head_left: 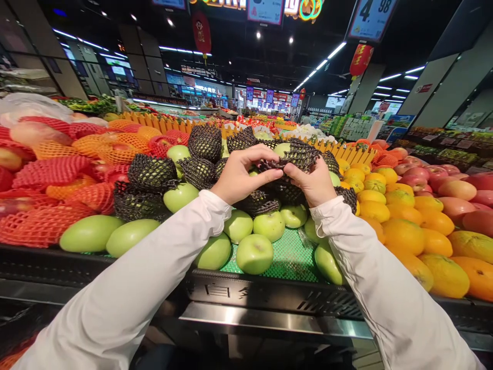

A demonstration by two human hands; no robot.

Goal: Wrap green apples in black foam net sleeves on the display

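My left hand point(241, 173) and my right hand point(314, 182) are raised together over a heap of green apples point(254, 253) on a shop display. Both hands pinch the same black foam net sleeve point(296, 156), the left at its near end and the right underneath it. Whether an apple sits inside the sleeve is hidden by the fingers. Around the hands lie more apples wrapped in black net sleeves point(152, 173), and bare green apples rest in front on a green mesh mat point(288, 259). Both arms wear white sleeves.
Fruit in red and orange nets point(50, 172) fills the left side. Oranges point(404, 234) and red apples point(456, 190) lie to the right. A black display rim point(250, 293) runs across the front. Price signs point(370, 18) hang overhead, with more stalls behind.
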